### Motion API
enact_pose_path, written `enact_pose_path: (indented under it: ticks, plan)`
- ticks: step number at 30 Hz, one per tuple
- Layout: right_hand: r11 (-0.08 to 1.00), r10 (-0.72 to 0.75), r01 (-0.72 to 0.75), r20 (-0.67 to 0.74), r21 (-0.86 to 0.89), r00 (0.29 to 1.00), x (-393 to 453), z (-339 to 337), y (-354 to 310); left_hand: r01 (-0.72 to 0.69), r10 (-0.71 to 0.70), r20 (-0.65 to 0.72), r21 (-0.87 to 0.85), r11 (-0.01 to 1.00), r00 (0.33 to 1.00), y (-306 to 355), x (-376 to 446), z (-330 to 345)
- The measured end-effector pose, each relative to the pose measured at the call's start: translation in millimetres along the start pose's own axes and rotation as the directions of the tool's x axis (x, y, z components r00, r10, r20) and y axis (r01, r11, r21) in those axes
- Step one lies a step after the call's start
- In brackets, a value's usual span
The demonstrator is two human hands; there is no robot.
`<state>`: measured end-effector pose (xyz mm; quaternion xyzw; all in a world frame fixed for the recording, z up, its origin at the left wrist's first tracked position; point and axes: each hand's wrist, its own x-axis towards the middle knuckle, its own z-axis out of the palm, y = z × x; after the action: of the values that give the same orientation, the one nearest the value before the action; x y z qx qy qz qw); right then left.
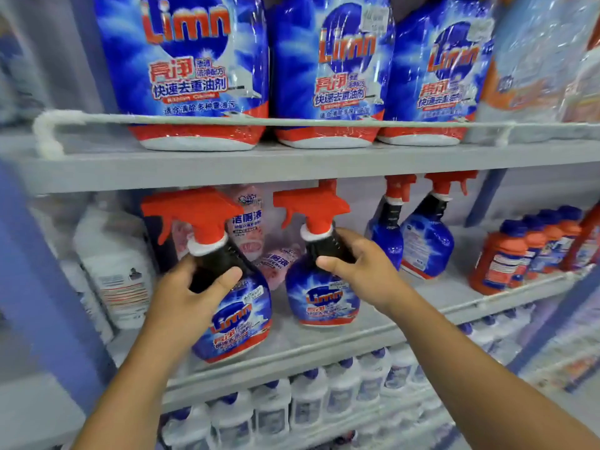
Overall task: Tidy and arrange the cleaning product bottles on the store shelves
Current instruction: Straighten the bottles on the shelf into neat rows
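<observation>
Blue spray bottles are being gripped by their black necks: the left bottle [233, 306] by the left hand [191, 293], tilted at the middle shelf's [422, 323] front edge, the right bottle [324, 287] by the right hand [360, 267], probably for lining up.

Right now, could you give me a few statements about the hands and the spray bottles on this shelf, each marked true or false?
1. The left hand grips the black neck of the left spray bottle. True.
2. The right hand is open and holds nothing. False: it grips the neck of the right spray bottle.
3. Both held bottles have blue trigger heads. False: the triggers are red.
4. Large blue Limn refill pouches stand on the shelf above. True.
5. The orange bottles stand to the left of the hands. False: they stand to the right.
</observation>
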<state>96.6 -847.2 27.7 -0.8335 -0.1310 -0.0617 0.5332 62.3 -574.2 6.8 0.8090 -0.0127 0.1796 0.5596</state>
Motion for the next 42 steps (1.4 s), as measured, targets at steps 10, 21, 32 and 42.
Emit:
enact_pose_path:
  ticks: [10, 21, 32, 42]
  plan:
    - [0.978, 0.034, -0.056, 0.113, 0.201, 0.993, 31, 27, 25, 0.112, -0.109, -0.049, 0.065, 0.992, 0.993, -19, 9, -5]
    - [0.932, 0.009, -0.065, 0.156, 0.356, 0.988, 25, -44, 66, 0.060, 0.046, -0.671, 0.133, 0.989, 0.740, 20, -44, 63]
    - [0.994, 0.051, 0.012, -0.560, 0.109, 0.827, 34, -220, 164, 0.049, -0.055, -0.122, -0.050, 0.998, 0.991, 77, 11, 321]
    - [0.999, 0.053, -0.053, -0.143, 0.004, 0.988, 94, -248, 171, 0.130, -0.087, -0.185, 0.235, 0.963, 0.979, 85, 76, 387]
